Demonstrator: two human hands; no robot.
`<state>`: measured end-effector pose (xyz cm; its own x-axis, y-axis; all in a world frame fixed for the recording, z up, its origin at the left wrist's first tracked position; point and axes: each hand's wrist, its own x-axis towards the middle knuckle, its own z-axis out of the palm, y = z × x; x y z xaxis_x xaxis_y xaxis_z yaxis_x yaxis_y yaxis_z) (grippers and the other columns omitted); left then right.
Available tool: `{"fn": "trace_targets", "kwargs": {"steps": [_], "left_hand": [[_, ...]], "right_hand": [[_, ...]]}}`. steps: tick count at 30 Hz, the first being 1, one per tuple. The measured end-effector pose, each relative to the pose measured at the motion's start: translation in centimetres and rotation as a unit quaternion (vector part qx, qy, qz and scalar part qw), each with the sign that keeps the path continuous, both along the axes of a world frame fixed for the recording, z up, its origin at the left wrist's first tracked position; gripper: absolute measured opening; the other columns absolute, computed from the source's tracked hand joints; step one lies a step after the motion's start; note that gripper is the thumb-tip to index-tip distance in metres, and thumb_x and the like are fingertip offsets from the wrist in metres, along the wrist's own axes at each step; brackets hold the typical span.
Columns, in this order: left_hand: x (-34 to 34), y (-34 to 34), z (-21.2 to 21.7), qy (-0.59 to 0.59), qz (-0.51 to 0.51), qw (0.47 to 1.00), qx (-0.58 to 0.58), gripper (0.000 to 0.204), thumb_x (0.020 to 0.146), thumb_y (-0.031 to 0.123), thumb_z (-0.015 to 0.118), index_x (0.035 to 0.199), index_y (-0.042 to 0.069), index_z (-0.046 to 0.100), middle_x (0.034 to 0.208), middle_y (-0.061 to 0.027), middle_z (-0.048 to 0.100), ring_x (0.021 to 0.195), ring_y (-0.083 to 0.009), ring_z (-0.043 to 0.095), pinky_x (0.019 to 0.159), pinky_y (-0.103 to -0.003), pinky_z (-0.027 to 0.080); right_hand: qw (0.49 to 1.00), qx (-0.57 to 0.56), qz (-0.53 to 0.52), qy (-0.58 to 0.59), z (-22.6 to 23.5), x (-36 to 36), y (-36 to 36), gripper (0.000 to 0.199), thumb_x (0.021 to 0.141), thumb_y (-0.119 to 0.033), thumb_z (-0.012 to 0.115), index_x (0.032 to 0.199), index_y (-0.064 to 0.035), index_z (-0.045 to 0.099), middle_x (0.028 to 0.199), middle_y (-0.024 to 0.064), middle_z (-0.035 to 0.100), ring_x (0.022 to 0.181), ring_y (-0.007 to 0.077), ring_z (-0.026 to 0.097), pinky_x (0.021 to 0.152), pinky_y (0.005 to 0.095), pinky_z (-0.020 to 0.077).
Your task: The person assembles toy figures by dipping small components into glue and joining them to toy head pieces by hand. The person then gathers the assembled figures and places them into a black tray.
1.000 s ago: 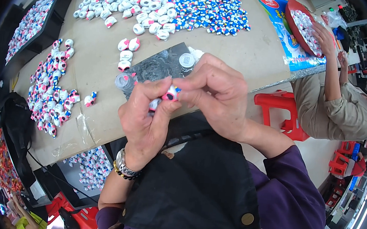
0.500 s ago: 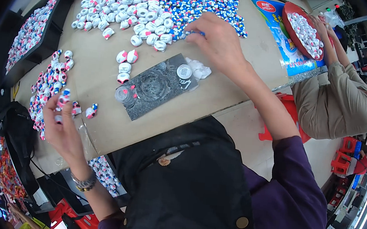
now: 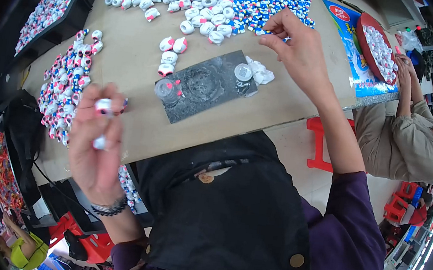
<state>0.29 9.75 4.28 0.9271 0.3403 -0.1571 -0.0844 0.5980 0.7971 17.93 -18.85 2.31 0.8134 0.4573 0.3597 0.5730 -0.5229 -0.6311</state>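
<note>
**Right hand at the far pile, left hand loaded**

Reaching across the table (image 3: 283, 102), the right hand (image 3: 294, 45) pinches thumb to fingertip at the near edge of the blue-and-white pieces (image 3: 265, 0), arm stretched long. The left hand (image 3: 94, 143), raised nearer the body, grips small white parts (image 3: 104, 106).

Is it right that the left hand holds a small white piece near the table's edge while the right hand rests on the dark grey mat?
Not quite. The head view shows the right hand reaching to the pile of small blue and white pieces, beyond the dark grey mat. The left hand does hold a small white piece.

White caps (image 3: 198, 6) (pink-marked), grey plate (image 3: 206, 84), tan table (image 3: 138, 74).
</note>
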Motion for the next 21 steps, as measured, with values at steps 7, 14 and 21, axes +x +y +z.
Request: {"fn": "trace_targets", "kwargs": {"steps": [7,14,21], "left_hand": [[0.6,-5.8,-2.2,-0.029,-0.224,0.943,-0.243,0.03,0.096,0.011,0.054,0.123,-0.003,0.051,0.118,-0.0209,0.06,0.079,-0.018,0.058,0.047,-0.019,0.04],[0.6,-7.5,-3.1,-0.02,-0.22,0.932,-0.286,0.038,0.1,0.028,0.048,0.126,0.0,0.047,0.104,-0.0152,0.063,0.061,-0.0115,0.05,0.044,-0.02,0.035],[0.2,-8.0,-3.1,0.013,-0.228,0.944,-0.238,0.038,0.102,0.031,0.044,0.127,0.002,0.046,0.084,-0.0076,0.056,0.053,-0.0093,0.046,0.042,-0.019,0.033]], "right_hand": [[0.936,0.174,0.063,0.3,0.8,-2.6,-1.2,0.016,0.085,-0.002,0.064,0.099,-0.0024,0.071,0.084,0.0016,0.066,0.067,0.006,0.059,0.064,0.0209,0.0503],[0.937,0.15,0.067,0.309,1.0,-3.6,-1.0,0.015,0.085,0.0,0.064,0.1,0.0018,0.069,0.086,0.0041,0.065,0.071,0.0081,0.06,0.067,0.0216,0.0516],[0.991,0.015,0.075,0.113,1.0,-3.4,-0.6,0.01,0.081,0.0,0.069,0.091,0.0008,0.068,0.082,0.0043,0.066,0.071,0.0112,0.063,0.065,0.0238,0.052]]}}
